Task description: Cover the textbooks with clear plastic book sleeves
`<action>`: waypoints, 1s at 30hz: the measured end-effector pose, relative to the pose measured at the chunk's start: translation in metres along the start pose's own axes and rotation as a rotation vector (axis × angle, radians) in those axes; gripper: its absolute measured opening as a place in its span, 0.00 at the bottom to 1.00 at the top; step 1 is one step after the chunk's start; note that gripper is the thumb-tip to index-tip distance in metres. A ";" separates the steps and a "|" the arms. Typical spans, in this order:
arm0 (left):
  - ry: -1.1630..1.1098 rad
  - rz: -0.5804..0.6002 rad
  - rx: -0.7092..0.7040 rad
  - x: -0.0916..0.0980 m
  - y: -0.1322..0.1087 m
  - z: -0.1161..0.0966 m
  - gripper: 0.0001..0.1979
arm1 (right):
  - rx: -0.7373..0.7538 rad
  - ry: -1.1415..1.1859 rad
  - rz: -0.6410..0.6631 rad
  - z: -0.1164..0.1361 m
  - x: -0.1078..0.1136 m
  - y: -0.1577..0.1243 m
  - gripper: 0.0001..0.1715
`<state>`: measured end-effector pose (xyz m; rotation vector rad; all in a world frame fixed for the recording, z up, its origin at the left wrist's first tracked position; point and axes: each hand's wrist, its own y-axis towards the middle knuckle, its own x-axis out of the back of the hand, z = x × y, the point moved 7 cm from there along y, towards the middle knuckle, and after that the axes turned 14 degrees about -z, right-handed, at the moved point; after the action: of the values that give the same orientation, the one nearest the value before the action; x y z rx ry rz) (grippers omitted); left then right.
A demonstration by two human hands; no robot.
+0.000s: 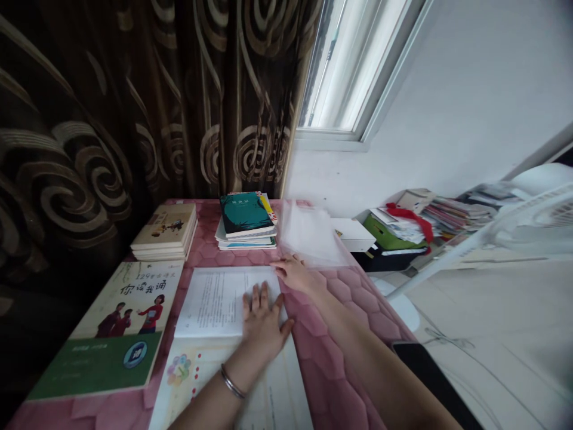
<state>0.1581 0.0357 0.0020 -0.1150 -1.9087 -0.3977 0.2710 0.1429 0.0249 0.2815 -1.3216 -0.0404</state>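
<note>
An open book (212, 304) lies in front of me, with printed text on its far page and a coloured flower picture on its near page. My left hand (262, 322) rests flat on the book with its fingers spread, and a silver bracelet (233, 382) circles that wrist. My right hand (293, 273) is at the book's far right corner, fingers stretched out to the left and holding nothing that I can see. Just beyond it is a pile of clear plastic sheets (308, 233).
Left of the open book lies a green and white book (111, 328), with a stack of brown books (165, 230) behind it. A teal book (248, 213) tops another stack at the back. A white fan (492, 227) stands right of the pink padded table cover (353, 298). A dark flat object (430, 382) lies near my right forearm.
</note>
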 end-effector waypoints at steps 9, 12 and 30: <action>0.102 -0.004 0.008 0.007 0.036 0.022 0.40 | 0.192 -0.125 -0.035 0.004 -0.007 -0.016 0.24; 0.084 0.067 0.002 0.000 0.046 0.032 0.46 | 0.185 -0.103 -0.025 0.001 -0.008 -0.015 0.23; -0.019 -0.092 -0.094 -0.002 0.067 0.050 0.50 | 0.097 -0.110 -0.050 0.044 -0.003 -0.019 0.25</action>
<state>0.1322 0.1149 -0.0014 -0.0937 -1.9195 -0.5499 0.2304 0.1168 0.0278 0.3993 -1.4285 -0.0340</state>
